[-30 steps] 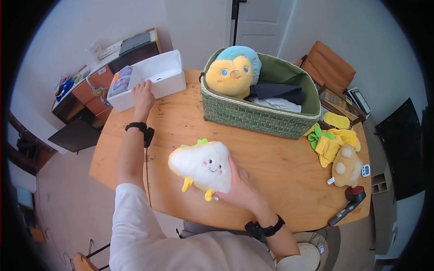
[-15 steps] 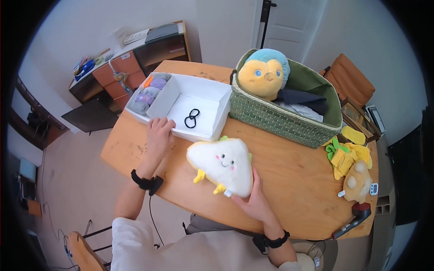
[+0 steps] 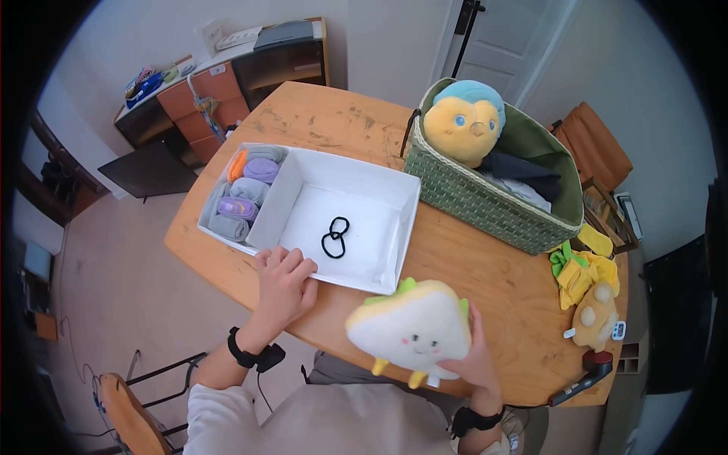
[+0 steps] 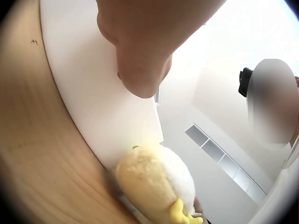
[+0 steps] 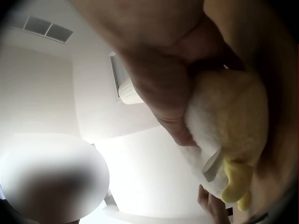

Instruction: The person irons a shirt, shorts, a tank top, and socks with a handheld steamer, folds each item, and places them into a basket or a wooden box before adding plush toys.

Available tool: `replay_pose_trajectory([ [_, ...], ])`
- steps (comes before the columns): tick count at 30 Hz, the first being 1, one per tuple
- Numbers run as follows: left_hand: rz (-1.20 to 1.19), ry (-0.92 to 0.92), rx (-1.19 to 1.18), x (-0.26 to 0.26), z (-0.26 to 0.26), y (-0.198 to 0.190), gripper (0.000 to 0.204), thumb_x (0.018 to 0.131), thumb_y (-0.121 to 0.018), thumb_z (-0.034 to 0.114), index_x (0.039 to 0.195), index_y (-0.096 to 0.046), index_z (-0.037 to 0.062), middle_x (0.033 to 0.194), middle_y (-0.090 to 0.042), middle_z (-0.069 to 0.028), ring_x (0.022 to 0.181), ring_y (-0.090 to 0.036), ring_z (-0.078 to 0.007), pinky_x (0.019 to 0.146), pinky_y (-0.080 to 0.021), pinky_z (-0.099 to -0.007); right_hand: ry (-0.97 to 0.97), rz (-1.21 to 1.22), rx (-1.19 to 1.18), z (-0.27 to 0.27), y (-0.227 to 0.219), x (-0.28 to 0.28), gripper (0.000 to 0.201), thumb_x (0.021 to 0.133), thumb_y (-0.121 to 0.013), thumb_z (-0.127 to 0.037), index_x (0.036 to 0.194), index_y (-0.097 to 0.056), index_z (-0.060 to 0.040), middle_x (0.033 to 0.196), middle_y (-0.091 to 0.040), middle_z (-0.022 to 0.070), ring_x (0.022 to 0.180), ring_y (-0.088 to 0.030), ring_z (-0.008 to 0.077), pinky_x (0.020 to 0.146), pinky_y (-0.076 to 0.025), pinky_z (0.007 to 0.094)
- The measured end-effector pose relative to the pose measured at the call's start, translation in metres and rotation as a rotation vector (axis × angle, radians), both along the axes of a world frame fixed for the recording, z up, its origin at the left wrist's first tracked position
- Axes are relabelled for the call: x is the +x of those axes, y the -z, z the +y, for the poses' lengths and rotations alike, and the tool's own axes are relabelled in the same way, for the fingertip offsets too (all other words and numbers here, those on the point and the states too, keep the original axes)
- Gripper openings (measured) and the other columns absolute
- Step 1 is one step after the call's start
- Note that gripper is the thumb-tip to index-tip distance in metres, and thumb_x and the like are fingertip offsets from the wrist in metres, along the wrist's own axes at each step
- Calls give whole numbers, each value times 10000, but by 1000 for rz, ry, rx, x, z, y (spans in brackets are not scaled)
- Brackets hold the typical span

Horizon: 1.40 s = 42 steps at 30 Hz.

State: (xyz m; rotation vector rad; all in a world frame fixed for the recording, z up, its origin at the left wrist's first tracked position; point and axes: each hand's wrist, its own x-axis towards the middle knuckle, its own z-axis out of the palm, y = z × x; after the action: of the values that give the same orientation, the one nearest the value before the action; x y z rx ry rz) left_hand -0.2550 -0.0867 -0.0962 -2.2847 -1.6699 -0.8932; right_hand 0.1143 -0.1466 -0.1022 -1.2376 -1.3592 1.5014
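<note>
A white two-part box [image 3: 303, 274] lies near the table's left front edge; rolled socks [image 3: 250, 189] fill its narrow part, and two black rings [image 3: 334, 244] lie linked or overlapping in the wide part. My left hand [image 3: 286, 286] grips the box's near wall, fingers bent over the rim; the left wrist view shows this hand [image 4: 145, 42] against the white wall. My right hand [image 3: 478, 356] holds a sandwich-shaped plush [image 3: 409, 326] by its right side, right of the box at the table's front edge. In the right wrist view, the thumb presses the plush [image 5: 233, 116].
Behind, a green woven basket [image 3: 485, 205] holds a yellow-and-blue plush [image 3: 462, 129] and dark and white cloth. At the right are yellow clothing [image 3: 584, 277], a tan plush [image 3: 594, 318], a small timer [image 3: 619, 331] and a dark handheld device with a red end [image 3: 584, 383].
The box has come toward the body with my left hand, bringing its inside into fuller view. My right hand and the sandwich plush have shifted right and toward the front edge.
</note>
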Motion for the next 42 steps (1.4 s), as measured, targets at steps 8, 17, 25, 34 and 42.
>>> replay_pose_trajectory([
  [8, -17, 297, -312, 5, -18, -44, 124, 741, -622, 140, 861, -610, 111, 828, -524, -53, 856, -521, -253, 812, -364, -436, 441, 520, -140, -29, -29, 74, 1190, 602, -882, -213, 1575, -225, -19, 1505, -420, 177, 1370, -470, 330, 1125, -429, 451],
  [17, -506, 306, -251, -16, 27, -102, 485, 911, -622, 255, 1328, -490, 45, 1244, -553, -159, 1130, -553, -331, 932, -436, -410, 194, -108, 597, 66, -109, -59, 1251, 680, -900, -259, 1597, -75, -52, 1532, -330, 187, 1394, -425, 314, 1132, -401, 430],
  [25, -113, 140, -221, -16, 35, -57, 666, 905, -682, 338, 1457, -424, 67, 1425, -494, -183, 1334, -464, -383, 1085, -399, -458, -151, -806, 843, 119, -64, -118, 1136, 703, -875, -191, 1589, -180, -45, 1320, -484, 196, 1259, -493, 376, 1139, -295, 594],
  [34, -37, 212, -497, -7, 34, -51, 585, 848, -686, 281, 1385, -553, 90, 1501, -485, -185, 1313, -526, -400, 1054, -463, -454, -250, -1104, 704, 150, -51, -137, 1146, 721, -874, -220, 1589, -156, -11, 1335, -554, 235, 1232, -558, 355, 1063, -280, 678],
  [42, 95, 410, -509, 1, 29, -55, 549, 641, -829, 417, 1059, -718, 80, 1082, -725, -118, 945, -688, -360, 824, -530, -428, 32, -1178, 895, 161, -40, -123, 921, 757, -814, -170, 1525, -328, -19, 1216, -570, 194, 1131, -569, 324, 953, -359, 528],
])
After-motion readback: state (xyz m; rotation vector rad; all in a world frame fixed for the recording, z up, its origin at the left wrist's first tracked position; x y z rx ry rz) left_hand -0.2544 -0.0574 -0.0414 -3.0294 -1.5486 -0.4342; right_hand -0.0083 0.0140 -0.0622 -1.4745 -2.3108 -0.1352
